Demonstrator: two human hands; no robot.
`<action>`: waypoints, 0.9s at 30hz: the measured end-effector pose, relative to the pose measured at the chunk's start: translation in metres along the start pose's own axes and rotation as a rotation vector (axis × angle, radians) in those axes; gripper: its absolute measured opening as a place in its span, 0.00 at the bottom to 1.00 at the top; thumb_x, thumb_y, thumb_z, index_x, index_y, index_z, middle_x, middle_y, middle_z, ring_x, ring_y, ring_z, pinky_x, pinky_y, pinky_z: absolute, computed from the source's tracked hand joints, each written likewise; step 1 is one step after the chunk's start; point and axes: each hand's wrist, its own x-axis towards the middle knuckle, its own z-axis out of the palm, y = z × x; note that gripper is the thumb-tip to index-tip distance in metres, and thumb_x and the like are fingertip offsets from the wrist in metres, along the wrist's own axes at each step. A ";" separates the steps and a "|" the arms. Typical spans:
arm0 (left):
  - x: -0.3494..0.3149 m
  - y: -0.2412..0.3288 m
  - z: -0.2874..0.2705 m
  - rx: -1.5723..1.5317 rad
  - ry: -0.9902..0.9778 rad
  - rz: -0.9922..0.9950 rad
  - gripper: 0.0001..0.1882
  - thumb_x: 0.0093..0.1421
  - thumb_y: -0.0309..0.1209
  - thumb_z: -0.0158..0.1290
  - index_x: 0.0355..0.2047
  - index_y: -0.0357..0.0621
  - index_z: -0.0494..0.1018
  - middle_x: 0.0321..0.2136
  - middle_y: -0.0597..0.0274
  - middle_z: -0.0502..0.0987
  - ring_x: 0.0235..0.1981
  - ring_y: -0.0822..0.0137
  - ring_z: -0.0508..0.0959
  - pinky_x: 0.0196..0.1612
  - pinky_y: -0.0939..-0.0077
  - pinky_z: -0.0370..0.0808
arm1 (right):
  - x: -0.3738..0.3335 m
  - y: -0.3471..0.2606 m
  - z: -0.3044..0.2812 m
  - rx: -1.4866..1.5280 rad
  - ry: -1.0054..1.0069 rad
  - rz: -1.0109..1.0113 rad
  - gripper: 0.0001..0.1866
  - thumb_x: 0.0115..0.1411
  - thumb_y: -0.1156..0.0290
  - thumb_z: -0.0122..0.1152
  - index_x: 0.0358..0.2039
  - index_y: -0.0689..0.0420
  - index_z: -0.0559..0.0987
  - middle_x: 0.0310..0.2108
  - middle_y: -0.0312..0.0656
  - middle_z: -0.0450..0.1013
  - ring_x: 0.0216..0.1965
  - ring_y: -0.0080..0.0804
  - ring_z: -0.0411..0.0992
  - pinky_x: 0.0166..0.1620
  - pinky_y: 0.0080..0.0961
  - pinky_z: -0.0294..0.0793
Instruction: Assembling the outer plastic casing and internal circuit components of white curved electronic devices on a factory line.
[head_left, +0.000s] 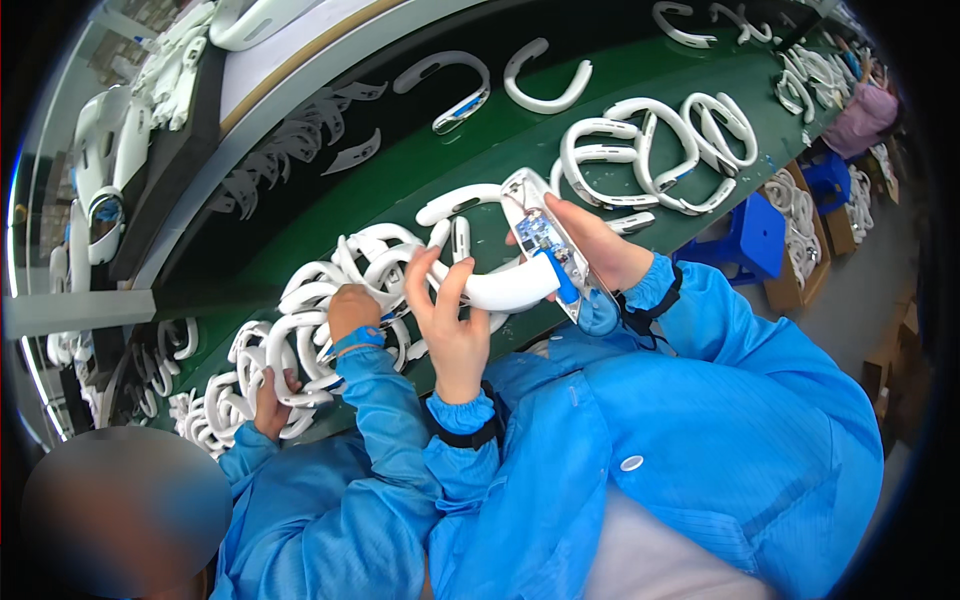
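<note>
In front of me is a white curved neck fan (505, 287), one end of its casing opened up. Inside that end I see a blue-and-white circuit board (541, 236) and a blue part (561, 277) where the band meets it. My right hand (605, 245) grips the opened end from the right, thumb along its edge. My left hand (452, 325) is at the curved band, its fingers raised around the band and the thumb below it. A dark strap circles each of my wrists. Part of the left hand's grip is hidden.
On the green bench (640, 95), white neck bands (650, 160) lie to the right and a pile of neck bands (300, 320) to the left. A co-worker's hands (352, 312) work in that pile. Blue stools (752, 237) and cardboard boxes (800, 287) stand at the right.
</note>
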 end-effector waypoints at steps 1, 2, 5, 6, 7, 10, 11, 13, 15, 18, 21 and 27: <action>0.004 0.000 -0.002 0.032 -0.005 0.046 0.24 0.40 0.13 0.51 0.39 0.52 0.74 0.50 0.51 0.63 0.56 0.45 0.60 0.55 0.55 0.60 | 0.001 0.002 -0.006 -0.009 -0.054 0.057 0.25 0.63 0.49 0.42 0.44 0.60 0.71 0.27 0.45 0.73 0.21 0.28 0.73 0.20 0.23 0.75; 0.007 -0.001 -0.002 0.016 -0.012 0.043 0.24 0.40 0.13 0.51 0.39 0.52 0.74 0.50 0.51 0.63 0.56 0.45 0.60 0.55 0.55 0.60 | 0.001 0.003 -0.013 -0.018 -0.109 0.115 0.25 0.62 0.49 0.44 0.44 0.60 0.71 0.28 0.45 0.73 0.22 0.29 0.74 0.21 0.23 0.76; 0.012 0.000 0.002 0.168 -0.103 0.114 0.26 0.38 0.15 0.51 0.37 0.58 0.77 0.50 0.53 0.64 0.57 0.47 0.59 0.57 0.55 0.56 | -0.008 -0.001 -0.018 -0.044 -0.189 0.201 0.23 0.60 0.53 0.51 0.45 0.60 0.70 0.31 0.47 0.74 0.24 0.31 0.75 0.22 0.23 0.77; 0.012 0.000 0.003 0.160 -0.107 0.112 0.26 0.38 0.15 0.51 0.37 0.58 0.77 0.50 0.53 0.64 0.57 0.47 0.59 0.57 0.55 0.56 | -0.011 0.001 -0.019 -0.043 -0.180 0.201 0.23 0.60 0.53 0.51 0.45 0.60 0.70 0.31 0.47 0.74 0.24 0.31 0.75 0.22 0.23 0.77; 0.011 0.000 0.006 0.166 -0.131 0.155 0.26 0.38 0.15 0.52 0.37 0.59 0.77 0.50 0.54 0.64 0.57 0.47 0.59 0.56 0.55 0.56 | -0.013 0.005 -0.022 -0.059 -0.216 0.217 0.22 0.59 0.55 0.54 0.45 0.61 0.70 0.32 0.47 0.73 0.25 0.31 0.75 0.22 0.23 0.77; 0.011 0.006 0.017 0.141 -0.167 0.198 0.26 0.38 0.17 0.53 0.38 0.61 0.77 0.51 0.55 0.64 0.55 0.48 0.60 0.56 0.55 0.57 | -0.020 0.003 -0.025 -0.050 -0.348 0.252 0.22 0.55 0.64 0.60 0.46 0.62 0.69 0.33 0.48 0.73 0.26 0.32 0.76 0.23 0.23 0.77; 0.010 0.011 0.024 0.125 -0.196 0.225 0.26 0.39 0.18 0.53 0.39 0.62 0.77 0.50 0.55 0.64 0.55 0.48 0.60 0.56 0.55 0.57 | -0.021 0.006 -0.029 -0.150 -0.390 0.268 0.21 0.54 0.67 0.60 0.46 0.62 0.68 0.33 0.47 0.73 0.27 0.31 0.76 0.24 0.23 0.77; 0.008 0.021 0.035 0.148 -0.247 0.256 0.29 0.41 0.17 0.52 0.43 0.64 0.76 0.51 0.54 0.63 0.54 0.48 0.61 0.56 0.56 0.57 | -0.023 0.012 -0.039 -0.181 -0.372 0.303 0.20 0.51 0.75 0.61 0.45 0.63 0.68 0.33 0.46 0.73 0.27 0.30 0.75 0.26 0.23 0.77; 0.008 0.027 0.037 0.217 -0.269 0.198 0.29 0.42 0.18 0.52 0.45 0.62 0.74 0.52 0.52 0.62 0.54 0.48 0.61 0.56 0.56 0.57 | -0.025 0.007 -0.045 -0.145 -0.351 0.286 0.20 0.50 0.75 0.61 0.44 0.63 0.68 0.32 0.45 0.72 0.26 0.29 0.74 0.26 0.23 0.77; 0.006 0.040 0.038 0.132 -0.174 -0.002 0.31 0.48 0.24 0.50 0.56 0.41 0.63 0.46 0.52 0.66 0.46 0.58 0.68 0.49 0.67 0.66 | -0.034 -0.002 -0.059 -0.090 -0.319 0.245 0.20 0.50 0.75 0.62 0.44 0.63 0.67 0.31 0.43 0.72 0.26 0.28 0.73 0.26 0.23 0.77; -0.004 0.048 0.062 -0.345 -0.093 -0.600 0.27 0.60 0.34 0.46 0.57 0.34 0.57 0.28 0.56 0.72 0.28 0.70 0.71 0.32 0.77 0.68 | -0.039 -0.008 -0.065 -0.395 -0.370 0.114 0.22 0.50 0.76 0.61 0.45 0.62 0.66 0.31 0.40 0.71 0.26 0.24 0.72 0.27 0.20 0.74; -0.001 0.083 0.118 -0.259 -0.145 -0.696 0.27 0.60 0.37 0.49 0.54 0.32 0.59 0.29 0.43 0.77 0.30 0.60 0.79 0.30 0.72 0.72 | -0.048 -0.021 -0.080 -0.580 -0.409 -0.009 0.23 0.49 0.78 0.57 0.48 0.60 0.65 0.29 0.38 0.69 0.24 0.20 0.69 0.27 0.18 0.73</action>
